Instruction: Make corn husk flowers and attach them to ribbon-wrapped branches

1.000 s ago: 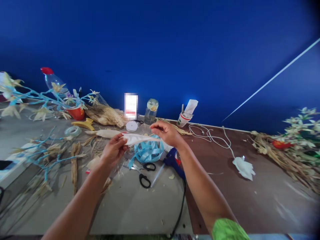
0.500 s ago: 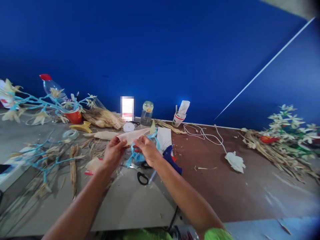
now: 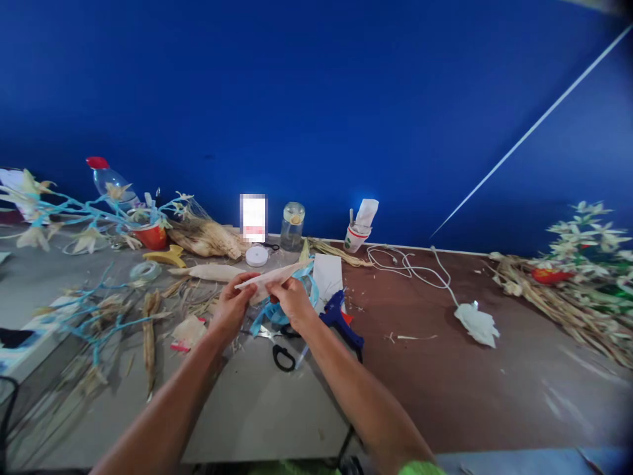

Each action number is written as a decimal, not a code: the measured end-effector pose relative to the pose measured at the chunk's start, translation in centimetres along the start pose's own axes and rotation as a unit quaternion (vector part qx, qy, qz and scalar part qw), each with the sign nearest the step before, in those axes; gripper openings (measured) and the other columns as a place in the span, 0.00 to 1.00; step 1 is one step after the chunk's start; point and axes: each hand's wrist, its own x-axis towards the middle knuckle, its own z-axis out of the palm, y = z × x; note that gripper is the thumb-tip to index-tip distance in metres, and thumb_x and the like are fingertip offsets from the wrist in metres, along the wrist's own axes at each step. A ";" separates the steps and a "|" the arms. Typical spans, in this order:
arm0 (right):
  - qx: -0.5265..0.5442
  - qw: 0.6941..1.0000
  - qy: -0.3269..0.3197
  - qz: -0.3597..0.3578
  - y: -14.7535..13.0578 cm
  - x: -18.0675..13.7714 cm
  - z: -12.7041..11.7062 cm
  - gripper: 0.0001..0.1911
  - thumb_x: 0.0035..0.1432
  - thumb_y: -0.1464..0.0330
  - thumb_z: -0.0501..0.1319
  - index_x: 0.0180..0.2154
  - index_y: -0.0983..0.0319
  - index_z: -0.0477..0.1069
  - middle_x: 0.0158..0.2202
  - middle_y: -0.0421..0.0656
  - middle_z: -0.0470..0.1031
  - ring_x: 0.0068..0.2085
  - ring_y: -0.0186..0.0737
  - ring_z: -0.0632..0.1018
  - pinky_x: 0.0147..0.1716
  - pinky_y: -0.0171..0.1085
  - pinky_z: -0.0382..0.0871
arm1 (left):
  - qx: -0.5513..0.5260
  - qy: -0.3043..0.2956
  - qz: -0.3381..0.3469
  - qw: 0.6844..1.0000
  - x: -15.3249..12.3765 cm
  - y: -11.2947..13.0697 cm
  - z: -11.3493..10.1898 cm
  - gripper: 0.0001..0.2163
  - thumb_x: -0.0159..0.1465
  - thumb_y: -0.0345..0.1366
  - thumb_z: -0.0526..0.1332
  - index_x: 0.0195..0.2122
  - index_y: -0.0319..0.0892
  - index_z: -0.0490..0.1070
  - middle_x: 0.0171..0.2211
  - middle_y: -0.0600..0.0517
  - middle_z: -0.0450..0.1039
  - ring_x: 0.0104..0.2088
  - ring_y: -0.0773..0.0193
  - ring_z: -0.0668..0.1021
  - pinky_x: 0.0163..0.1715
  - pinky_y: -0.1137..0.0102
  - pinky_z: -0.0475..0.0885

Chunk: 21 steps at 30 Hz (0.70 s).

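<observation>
Both my hands hold a pale dried corn husk strip (image 3: 281, 272) above the table. My left hand (image 3: 232, 308) pinches its left end. My right hand (image 3: 293, 301) grips it close beside the left one, and the strip's pointed free end sticks up to the right. Under my hands lie a coil of light blue ribbon (image 3: 270, 313), black-handled scissors (image 3: 283, 354) and a blue glue gun (image 3: 341, 321) with a black cord.
Blue-wrapped branches with husk flowers (image 3: 84, 218), a red cup (image 3: 151, 235), loose husks (image 3: 208, 239), a tape roll (image 3: 145, 270), a glass jar (image 3: 292, 225), a paper cup (image 3: 357, 236), a white cable (image 3: 415, 267) and a white husk flower (image 3: 477, 324) lie about. More flowers (image 3: 583, 264) are at right.
My right hand has slid in along the husk from its far right end to just beside my left hand. The husk's free end now tilts upward.
</observation>
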 end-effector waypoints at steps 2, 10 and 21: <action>-0.053 0.998 -0.026 -0.021 0.7 0.3 -0.2 0.10 0.44 0.64 0.59 0.18 0.62 0.64 0.15 0.34 0.61 0.19 0.29 0.62 0.20 0.30 0.56 | 0.008 0.015 0.005 1.000 0.0 0.0 0.1 0.14 0.46 0.36 0.68 0.34 0.39 0.74 0.24 0.56 0.73 0.23 0.72 0.71 0.24 0.77 0.65; -0.118 0.987 -0.094 -0.059 2.2 0.5 -0.1 0.06 0.43 0.72 0.56 0.24 0.62 0.72 0.21 0.37 0.69 0.25 0.33 0.67 0.24 0.30 0.63 | -0.038 0.094 -0.040 0.994 -0.1 -0.1 0.5 0.14 0.46 0.43 0.68 0.26 0.38 0.70 0.20 0.56 0.71 0.19 0.70 0.71 0.21 0.75 0.66; -0.058 0.991 -0.116 -0.019 3.4 0.1 0.6 0.07 0.41 0.75 0.56 0.24 0.62 0.71 0.19 0.35 0.66 0.22 0.31 0.65 0.24 0.31 0.62 | 0.091 0.172 0.077 0.978 0.2 -1.3 -0.5 0.16 0.52 0.47 0.63 0.24 0.39 0.65 0.18 0.60 0.61 0.17 0.75 0.61 0.17 0.78 0.58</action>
